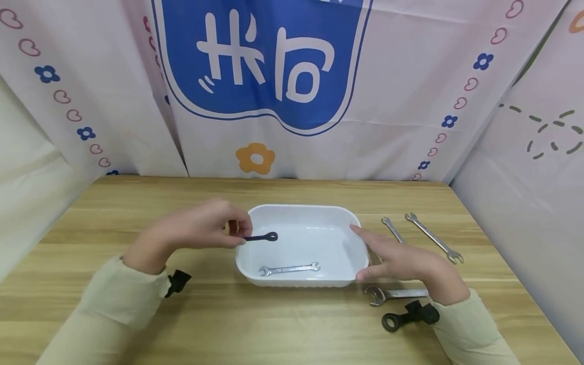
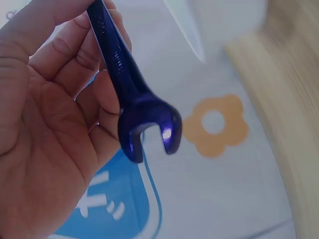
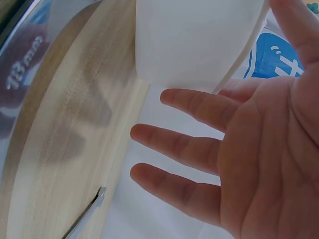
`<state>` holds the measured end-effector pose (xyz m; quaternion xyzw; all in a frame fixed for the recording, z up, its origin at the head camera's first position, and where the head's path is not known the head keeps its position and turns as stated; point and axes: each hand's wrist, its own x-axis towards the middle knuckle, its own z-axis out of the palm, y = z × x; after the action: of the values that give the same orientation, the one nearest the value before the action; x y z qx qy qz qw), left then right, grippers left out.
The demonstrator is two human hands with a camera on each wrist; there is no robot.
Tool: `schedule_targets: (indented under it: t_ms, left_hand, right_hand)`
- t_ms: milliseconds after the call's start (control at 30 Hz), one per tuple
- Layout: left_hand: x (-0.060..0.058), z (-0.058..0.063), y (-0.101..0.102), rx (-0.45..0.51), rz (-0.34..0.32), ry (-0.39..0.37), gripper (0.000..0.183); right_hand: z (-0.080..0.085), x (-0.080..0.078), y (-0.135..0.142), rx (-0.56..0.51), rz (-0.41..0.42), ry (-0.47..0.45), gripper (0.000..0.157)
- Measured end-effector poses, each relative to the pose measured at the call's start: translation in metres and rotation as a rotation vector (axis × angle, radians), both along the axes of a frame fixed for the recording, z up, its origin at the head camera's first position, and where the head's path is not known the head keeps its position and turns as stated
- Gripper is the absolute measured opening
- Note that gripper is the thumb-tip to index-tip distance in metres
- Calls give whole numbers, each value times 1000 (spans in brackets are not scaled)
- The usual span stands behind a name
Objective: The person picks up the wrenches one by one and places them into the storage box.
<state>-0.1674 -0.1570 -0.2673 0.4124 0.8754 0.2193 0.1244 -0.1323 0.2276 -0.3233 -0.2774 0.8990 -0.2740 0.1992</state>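
Note:
My left hand (image 1: 212, 223) pinches a dark combination wrench (image 1: 262, 237) over the left side of a white tub (image 1: 301, 283). Its ring end points right in the head view; the open-jaw end (image 2: 147, 124) shows close up in the left wrist view, dark blue and shiny. Inside the tub, near its front wall, lies a silver double open-end wrench (image 1: 289, 269). My right hand (image 1: 397, 256) is at the tub's right end, fingers spread and straight, thumb and fingertips at the rim. In the right wrist view its fingers (image 3: 184, 144) extend beside the tub's outer wall (image 3: 194, 45).
Right of the tub lie a small silver wrench (image 1: 392, 229) and a longer one (image 1: 435, 238). A larger silver wrench (image 1: 401, 293) and a dark ring-ended wrench (image 1: 393, 321) lie partly hidden by the right wrist. A printed cloth (image 1: 388, 101) hangs behind the wooden table (image 1: 292, 329).

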Motion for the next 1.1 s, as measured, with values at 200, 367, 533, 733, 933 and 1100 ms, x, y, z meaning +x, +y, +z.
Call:
schedule_targets:
  t_ms: [200, 367, 533, 733, 933, 1100]
  left_hand:
    - [2, 2, 22, 41, -51, 3, 8]
    - [-1, 0, 35, 77, -98, 23, 7]
    - [-4, -6, 45, 80, -116, 21, 6]
    - [-7, -18, 57, 63, -127, 15, 5]
    - [-11, -36, 64, 59, -132, -22, 4]
    - [-13, -47, 66, 60, -136, -45, 4]
  right_hand:
    - [2, 0, -2, 6, 4, -4, 105]
    - [2, 0, -1, 21, -4, 12, 107]
    - [2, 0, -1, 13, -5, 10, 106]
    - [1, 2, -1, 3, -9, -7, 105]
    - [-1, 2, -1, 7, -10, 4, 105]
    - [-1, 3, -1, 5, -6, 1, 104]
